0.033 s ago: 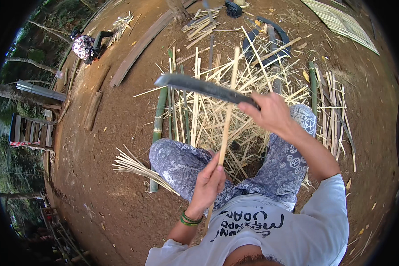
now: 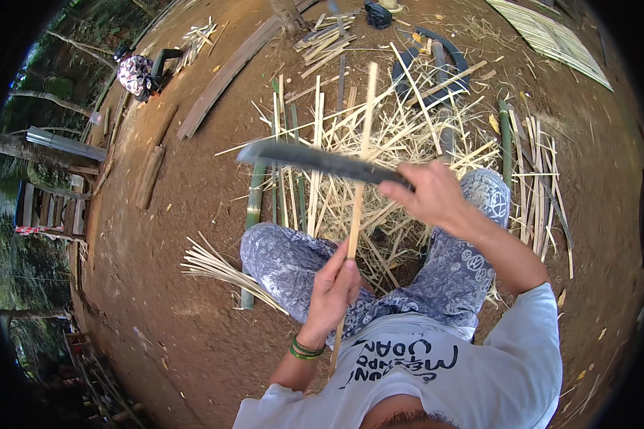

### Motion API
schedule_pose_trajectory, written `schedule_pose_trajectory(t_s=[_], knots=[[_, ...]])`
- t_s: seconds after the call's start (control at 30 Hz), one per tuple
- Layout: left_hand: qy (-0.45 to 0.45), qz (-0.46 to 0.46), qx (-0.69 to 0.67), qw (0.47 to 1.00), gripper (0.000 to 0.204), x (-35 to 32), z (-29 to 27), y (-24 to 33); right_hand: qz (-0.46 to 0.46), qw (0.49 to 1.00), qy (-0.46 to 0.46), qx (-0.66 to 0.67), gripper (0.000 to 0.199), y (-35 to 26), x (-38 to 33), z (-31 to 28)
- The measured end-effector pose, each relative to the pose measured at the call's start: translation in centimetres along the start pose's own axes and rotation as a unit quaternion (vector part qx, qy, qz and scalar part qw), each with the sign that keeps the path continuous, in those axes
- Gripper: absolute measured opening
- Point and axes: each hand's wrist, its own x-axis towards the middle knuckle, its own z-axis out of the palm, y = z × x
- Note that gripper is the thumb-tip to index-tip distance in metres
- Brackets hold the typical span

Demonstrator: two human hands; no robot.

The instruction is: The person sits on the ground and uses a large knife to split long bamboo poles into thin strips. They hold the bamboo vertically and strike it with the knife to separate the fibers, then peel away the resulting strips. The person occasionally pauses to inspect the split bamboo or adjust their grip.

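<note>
Strip, one: lengthwise in the left hand, which closes round it; seemingly part-shaved. Knife, one: gripped in the right hand, crossing the strip, contact unclear. Shavings: heaped beyond. Bundle, one: beside the left leg, perhaps done. Loose strips: at right, perhaps pending.

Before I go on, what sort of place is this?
Probably an outdoor bamboo-working yard: bare dirt ground, a heap of pale strips, and a long blade in the right hand.

Machete bars the way along strip; soil open leftward
</note>
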Motion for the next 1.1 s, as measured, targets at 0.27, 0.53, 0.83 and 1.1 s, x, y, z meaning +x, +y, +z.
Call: schedule_pose_trajectory(t_s=[0.27, 0.53, 0.83, 1.1], knots=[[-0.015, 0.026, -0.048, 0.998, 0.023, 1.5, 0.3, 1.3, -0.167, 0.985, 0.036, -0.012, 0.067, -2.7, -1.8, 1.7], [0.004, 0.051, 0.01, 0.999, 0.048, 0.4, 0.2, 1.3, -0.186, 0.98, 0.054, -0.054, 0.064, -1.8, -0.8, 0.3], [0.05, 0.074, 0.058, 0.994, 0.049, -1.1, 0.1, 2.8, -0.105, 0.976, 0.038, -0.186, 0.069, -0.7, 1.6, -2.0], [0.061, 0.001, -0.075, 0.995, 0.049, -1.4, -2.8, 1.4, 0.109, 0.978, 0.177, 0.033, 0.074, 6.6, 4.2, -8.3]])
